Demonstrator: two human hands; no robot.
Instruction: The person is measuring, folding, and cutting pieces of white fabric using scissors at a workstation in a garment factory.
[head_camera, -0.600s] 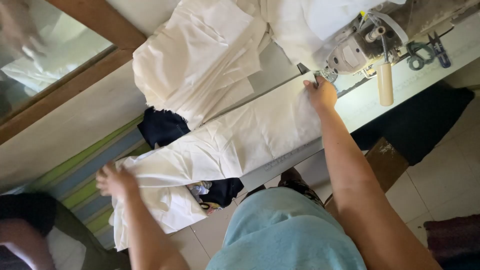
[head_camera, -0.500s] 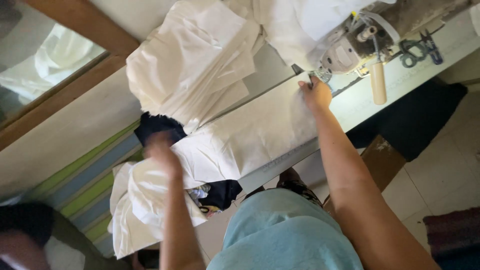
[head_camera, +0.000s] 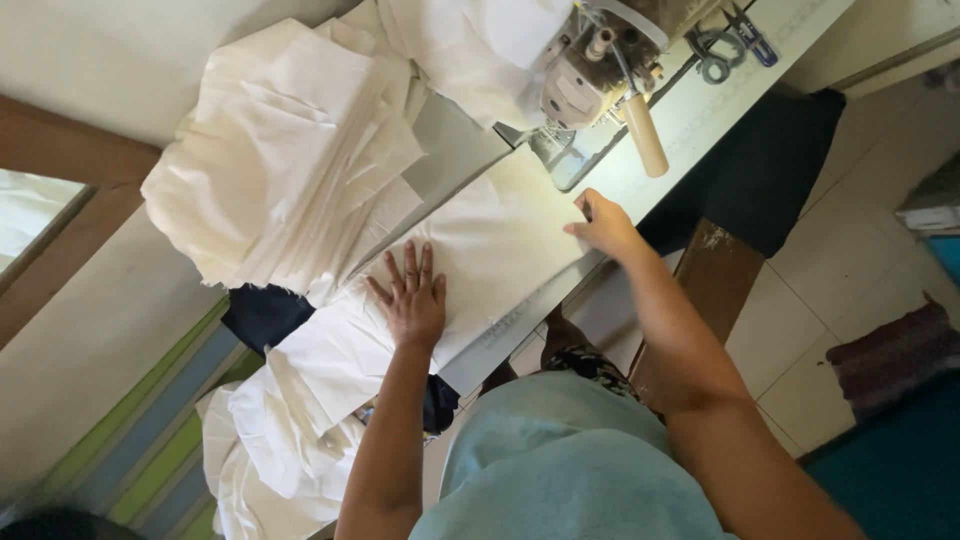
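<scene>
Left hand (head_camera: 412, 298) is pressing flat, fingers spread, on the cloth (head_camera: 480, 250) at frame centre; right hand (head_camera: 605, 222), fingers loosely together, is steadying its edge below the sewing machine (head_camera: 590, 70). Feeding stage, likely; next needs even guidance.

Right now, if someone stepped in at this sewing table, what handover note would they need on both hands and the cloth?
Left hand: flat, fingers spread, pressing the cream cloth on the table.
Right hand: fingertips on the cloth's edge, just short of the sewing machine.
Cloth: spread across the table, its far end hanging off to the left; a stack of folded cream pieces lies beyond it.
Scissors: on the table past the machine.
Done: cloth smoothed flat. Left: whether stitching has begun cannot be told.
</scene>
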